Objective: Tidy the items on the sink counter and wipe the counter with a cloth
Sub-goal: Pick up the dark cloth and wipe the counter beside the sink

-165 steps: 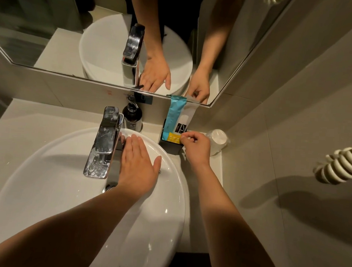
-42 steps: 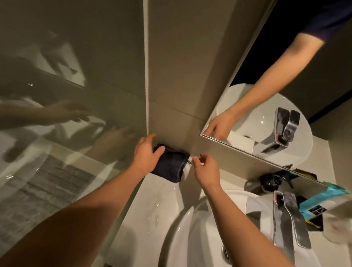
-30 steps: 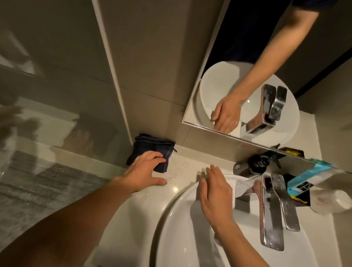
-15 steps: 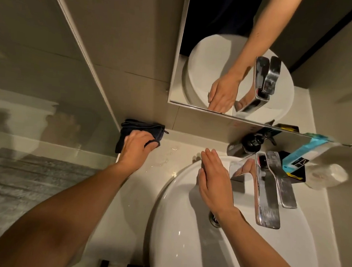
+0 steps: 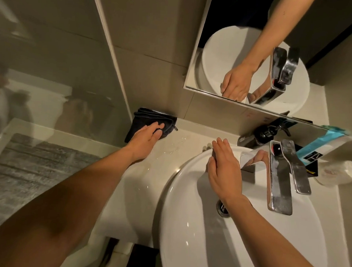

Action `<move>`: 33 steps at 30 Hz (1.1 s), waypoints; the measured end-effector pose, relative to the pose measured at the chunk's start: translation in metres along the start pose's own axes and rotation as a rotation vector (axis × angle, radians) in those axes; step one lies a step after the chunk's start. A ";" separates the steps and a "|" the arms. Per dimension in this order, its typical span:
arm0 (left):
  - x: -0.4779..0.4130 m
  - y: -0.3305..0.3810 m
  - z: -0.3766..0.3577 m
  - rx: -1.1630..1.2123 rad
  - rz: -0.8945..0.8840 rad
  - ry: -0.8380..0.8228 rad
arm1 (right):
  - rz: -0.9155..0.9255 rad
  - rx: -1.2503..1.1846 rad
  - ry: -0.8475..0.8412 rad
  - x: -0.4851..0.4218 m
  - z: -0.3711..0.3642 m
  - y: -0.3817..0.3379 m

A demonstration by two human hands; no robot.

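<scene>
Worktop [image 5: 139, 184] beside the basin [image 5: 186, 226] shows water spots; the right hand [image 5: 224, 173] has left the packets and rests flat, open, on the basin rim; the left hand [image 5: 143, 139] has come down onto the dark cloth [image 5: 149, 116] in the back corner, fingers spread over it, so wiping can likely begin.

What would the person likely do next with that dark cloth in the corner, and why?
Probably drag the dark cloth out of the corner across the counter toward the basin. The left hand lies flat on the cloth against the wall, and water drops glisten on the counter just beside it. The right hand rests open on the basin rim, apparently as a brace.
</scene>
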State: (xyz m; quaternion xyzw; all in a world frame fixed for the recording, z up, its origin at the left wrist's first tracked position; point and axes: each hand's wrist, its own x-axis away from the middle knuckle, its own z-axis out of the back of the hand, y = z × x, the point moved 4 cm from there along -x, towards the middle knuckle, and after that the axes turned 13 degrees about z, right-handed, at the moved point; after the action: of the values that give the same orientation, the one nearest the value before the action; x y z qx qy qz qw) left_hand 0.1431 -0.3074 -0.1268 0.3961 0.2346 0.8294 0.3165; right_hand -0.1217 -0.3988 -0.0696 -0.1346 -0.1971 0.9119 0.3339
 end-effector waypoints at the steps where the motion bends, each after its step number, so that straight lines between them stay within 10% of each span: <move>1: 0.006 -0.001 0.001 0.017 -0.007 -0.001 | -0.001 0.008 0.001 0.000 0.000 0.000; 33: 0.229 -0.109 -0.059 0.134 0.132 0.050 | -0.239 0.205 -0.233 0.033 -0.014 -0.014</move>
State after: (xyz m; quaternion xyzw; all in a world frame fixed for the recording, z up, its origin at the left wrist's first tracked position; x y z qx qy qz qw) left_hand 0.0206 -0.0776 -0.1138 0.4100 0.2708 0.8406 0.2280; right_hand -0.1330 -0.3631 -0.0799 0.0308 -0.1551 0.8904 0.4269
